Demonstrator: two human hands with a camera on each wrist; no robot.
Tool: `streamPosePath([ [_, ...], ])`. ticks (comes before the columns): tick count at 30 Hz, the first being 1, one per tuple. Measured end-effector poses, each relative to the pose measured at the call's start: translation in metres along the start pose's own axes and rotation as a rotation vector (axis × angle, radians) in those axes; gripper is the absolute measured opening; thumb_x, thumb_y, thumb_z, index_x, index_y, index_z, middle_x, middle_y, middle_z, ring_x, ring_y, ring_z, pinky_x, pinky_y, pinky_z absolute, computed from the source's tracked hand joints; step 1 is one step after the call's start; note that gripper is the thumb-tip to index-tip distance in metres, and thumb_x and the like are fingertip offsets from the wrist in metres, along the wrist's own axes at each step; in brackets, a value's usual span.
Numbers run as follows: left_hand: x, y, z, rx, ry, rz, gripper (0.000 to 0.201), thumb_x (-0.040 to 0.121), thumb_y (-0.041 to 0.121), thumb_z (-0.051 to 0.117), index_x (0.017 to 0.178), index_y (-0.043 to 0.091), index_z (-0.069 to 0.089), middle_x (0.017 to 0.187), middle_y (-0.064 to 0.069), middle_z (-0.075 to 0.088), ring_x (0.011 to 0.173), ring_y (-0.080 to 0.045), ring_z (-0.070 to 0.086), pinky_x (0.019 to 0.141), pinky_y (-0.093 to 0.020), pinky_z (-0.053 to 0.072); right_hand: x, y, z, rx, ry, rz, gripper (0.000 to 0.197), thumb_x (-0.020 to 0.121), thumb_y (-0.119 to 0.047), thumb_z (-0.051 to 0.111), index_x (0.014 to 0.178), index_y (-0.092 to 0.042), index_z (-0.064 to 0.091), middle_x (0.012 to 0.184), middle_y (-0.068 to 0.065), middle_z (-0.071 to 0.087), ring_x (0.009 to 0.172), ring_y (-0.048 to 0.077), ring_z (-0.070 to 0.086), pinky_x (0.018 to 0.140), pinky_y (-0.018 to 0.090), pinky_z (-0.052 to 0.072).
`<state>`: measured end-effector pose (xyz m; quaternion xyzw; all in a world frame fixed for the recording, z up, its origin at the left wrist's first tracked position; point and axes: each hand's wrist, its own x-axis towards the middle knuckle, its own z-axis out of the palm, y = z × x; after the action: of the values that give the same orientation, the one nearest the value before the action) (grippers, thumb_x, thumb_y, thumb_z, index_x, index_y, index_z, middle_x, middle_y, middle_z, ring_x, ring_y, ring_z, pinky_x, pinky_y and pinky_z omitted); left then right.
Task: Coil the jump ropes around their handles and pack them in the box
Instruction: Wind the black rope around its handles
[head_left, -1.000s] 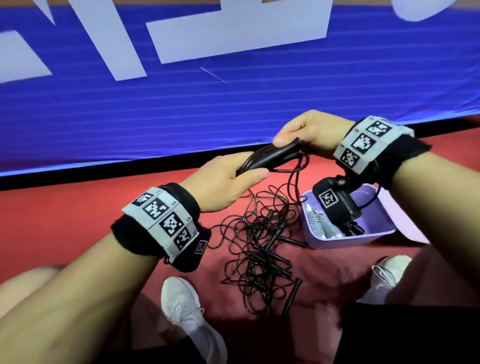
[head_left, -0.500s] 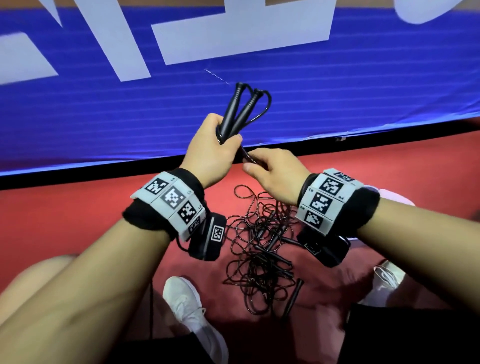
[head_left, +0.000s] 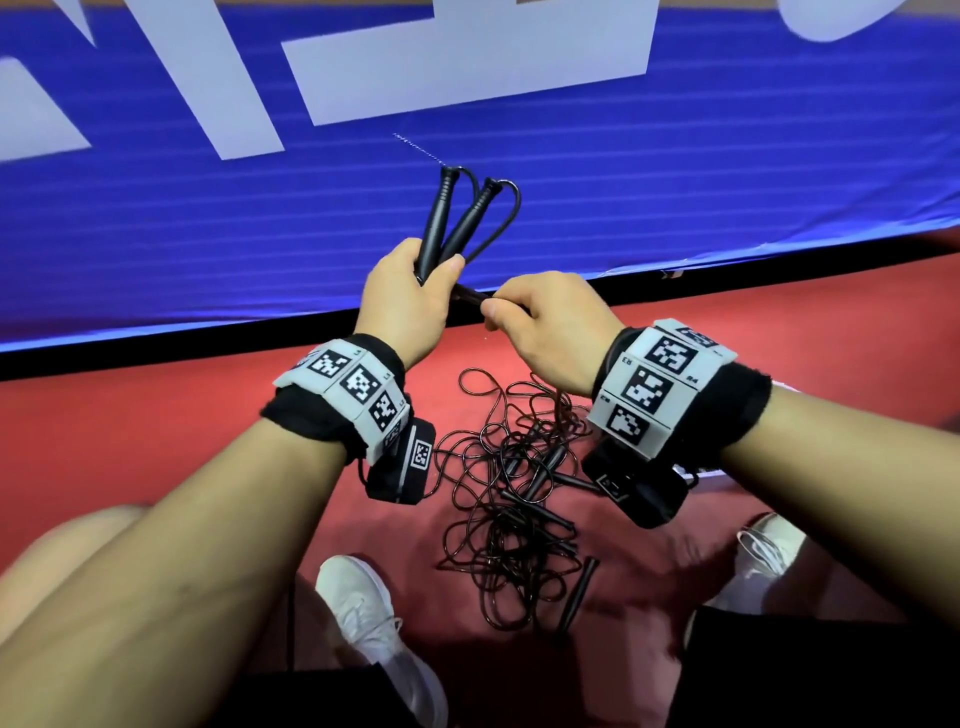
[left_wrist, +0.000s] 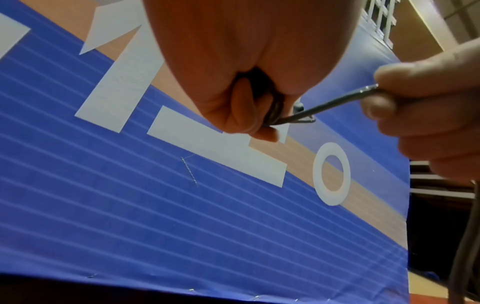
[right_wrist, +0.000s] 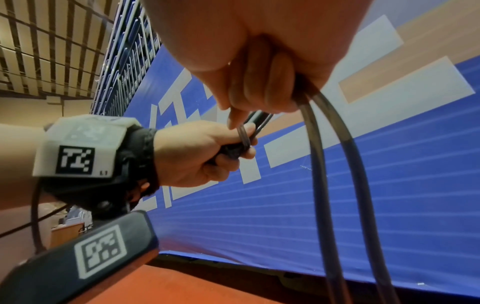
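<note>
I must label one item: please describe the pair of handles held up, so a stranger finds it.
Look in front of the blue banner. The left hand grips two black handles upright, side by side. Other handles lie in the rope tangle on the red floor.

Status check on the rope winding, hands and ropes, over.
Left hand grips two handles upright. Right hand pinches the doubled cord taut beside it. Tangled pile of ropes on the red floor below; box not visible.

Red floor carries a tangled pile of black jump ropes w/ handles, approx. between two white shoes.
</note>
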<state>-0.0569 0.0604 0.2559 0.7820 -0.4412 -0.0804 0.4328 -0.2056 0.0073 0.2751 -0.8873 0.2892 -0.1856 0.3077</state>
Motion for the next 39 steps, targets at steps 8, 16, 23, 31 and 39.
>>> streamPosePath([
  [8,-0.002,-0.009,0.003,0.064,-0.039,0.008,0.031,0.096,0.027,0.057,0.069,0.024,0.042,0.062,0.006,0.040,0.054,-0.009,0.036,0.050,-0.011,0.033,-0.001,-0.002,-0.009,-0.106,-0.103,0.013,0.033,0.097,-0.031,0.046,0.089,-0.008,0.068,0.077,0.008,0.065,0.074,0.023,0.058,0.071,0.032,0.046],
  [16,-0.001,-0.020,-0.009,0.195,0.023,0.004,0.025,0.096,0.026,0.057,0.112,0.007,0.053,0.081,-0.006,0.057,0.075,-0.030,0.050,0.066,-0.030,0.033,0.000,0.023,-0.021,-0.156,-0.238,0.098,0.022,0.093,-0.031,0.054,0.093,-0.012,0.065,0.079,0.003,0.063,0.080,0.022,0.059,0.075,0.030,0.047],
  [23,-0.016,-0.016,-0.004,0.325,-0.229,0.085,0.021,0.095,0.039,0.056,0.099,0.019,0.061,0.077,-0.005,0.062,0.071,-0.027,0.053,0.062,-0.032,0.035,-0.001,0.015,-0.028,-0.016,0.000,-0.031,0.021,0.094,-0.025,0.051,0.095,-0.012,0.068,0.087,0.003,0.067,0.085,0.019,0.057,0.078,0.030,0.041],
  [31,-0.035,-0.004,0.003,0.209,-0.586,0.253,0.011,0.092,0.044,0.058,0.085,0.035,0.061,0.065,0.002,0.059,0.058,-0.017,0.052,0.056,-0.025,0.042,0.005,0.020,-0.039,0.003,0.018,0.007,0.019,0.092,-0.024,0.053,0.088,-0.015,0.068,0.084,0.004,0.068,0.083,0.020,0.061,0.079,0.033,0.047],
  [39,-0.049,0.007,0.017,0.374,-0.701,0.301,0.028,0.091,0.054,0.052,0.106,0.032,0.060,0.076,0.007,0.059,0.068,-0.014,0.053,0.062,-0.027,0.038,0.006,0.012,-0.038,-0.027,-0.087,-0.051,0.017,0.092,-0.026,0.056,0.089,-0.017,0.071,0.073,-0.008,0.063,0.069,0.008,0.055,0.067,0.017,0.041],
])
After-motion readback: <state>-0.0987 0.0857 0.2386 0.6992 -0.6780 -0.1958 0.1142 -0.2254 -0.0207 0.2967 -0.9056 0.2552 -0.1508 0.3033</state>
